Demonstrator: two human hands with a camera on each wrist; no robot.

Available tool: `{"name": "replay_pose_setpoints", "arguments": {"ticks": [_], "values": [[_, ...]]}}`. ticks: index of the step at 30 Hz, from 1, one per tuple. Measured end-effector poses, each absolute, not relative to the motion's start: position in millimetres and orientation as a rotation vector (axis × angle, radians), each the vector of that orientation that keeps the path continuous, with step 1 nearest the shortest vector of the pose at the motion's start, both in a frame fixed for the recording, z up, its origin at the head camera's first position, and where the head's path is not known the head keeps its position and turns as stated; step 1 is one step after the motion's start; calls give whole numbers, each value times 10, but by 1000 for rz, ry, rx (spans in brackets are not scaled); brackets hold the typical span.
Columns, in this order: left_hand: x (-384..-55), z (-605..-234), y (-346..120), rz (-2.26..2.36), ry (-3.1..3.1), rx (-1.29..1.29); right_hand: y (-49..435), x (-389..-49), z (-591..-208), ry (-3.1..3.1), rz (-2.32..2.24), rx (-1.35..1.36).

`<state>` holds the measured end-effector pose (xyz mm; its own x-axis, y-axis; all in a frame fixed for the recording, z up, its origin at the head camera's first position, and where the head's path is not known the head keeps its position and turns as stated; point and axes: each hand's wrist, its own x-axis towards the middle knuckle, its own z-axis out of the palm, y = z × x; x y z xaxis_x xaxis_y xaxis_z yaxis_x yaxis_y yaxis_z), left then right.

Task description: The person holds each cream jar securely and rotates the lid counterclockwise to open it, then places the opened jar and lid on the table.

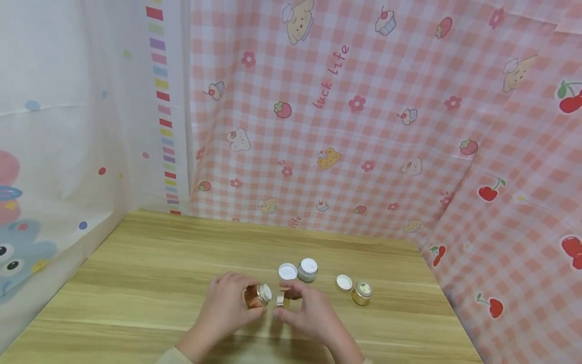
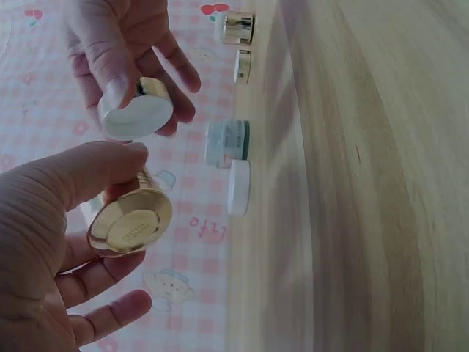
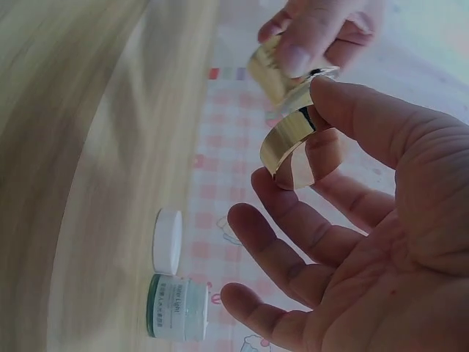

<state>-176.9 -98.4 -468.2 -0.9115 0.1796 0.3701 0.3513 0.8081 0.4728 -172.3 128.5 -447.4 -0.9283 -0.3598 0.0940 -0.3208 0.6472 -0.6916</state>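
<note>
My left hand (image 1: 223, 303) grips a gold cosmetic jar (image 1: 252, 298) off the table, tipped so its white top faces right. In the left wrist view the flat gold base (image 2: 132, 224) of this jar turns toward the camera. My right hand (image 1: 316, 311) pinches a gold screw lid (image 1: 280, 301) by its edge between thumb and fingers. The white inside of the lid (image 2: 138, 116) shows in the left wrist view. Jar and lid are a short gap apart in the head view, the lid to the right.
Behind my right hand stand a pale green glass jar (image 1: 307, 271) and a white lid (image 1: 288, 271) side by side. Farther right are a small gold jar (image 1: 362, 294) and its gold-rimmed lid (image 1: 344, 283). Patterned cloths (image 1: 336, 126) border the wooden table (image 1: 173, 263).
</note>
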Motion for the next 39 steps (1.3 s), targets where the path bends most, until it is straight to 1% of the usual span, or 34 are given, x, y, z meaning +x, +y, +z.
{"name": "replay_pose_setpoints", "arguments": {"ticks": [5,12,17,25,33,39], "values": [[-1854,-4727,-1075,-932,-2696,-306,1261,-1829,-4545,2833,-1050,-618],[-1996,-4754,-1223,-976,-2752,-210,1157,-1964,-4601,2905,-773,-721],[-2083,-4767,-1322,-1001,-2774,-168,1024,-2070,-4591,2919,-673,-719],[-2210,-4831,-1460,-971,-2813,-137,816,-2260,-4629,2883,-674,-763],[-2359,-4907,-1583,-988,-2857,-90,619,-2431,-4666,2875,-733,-606],[-2428,-4916,-1642,-995,-2896,-53,523,-2537,-4758,2872,-801,-583]]}}
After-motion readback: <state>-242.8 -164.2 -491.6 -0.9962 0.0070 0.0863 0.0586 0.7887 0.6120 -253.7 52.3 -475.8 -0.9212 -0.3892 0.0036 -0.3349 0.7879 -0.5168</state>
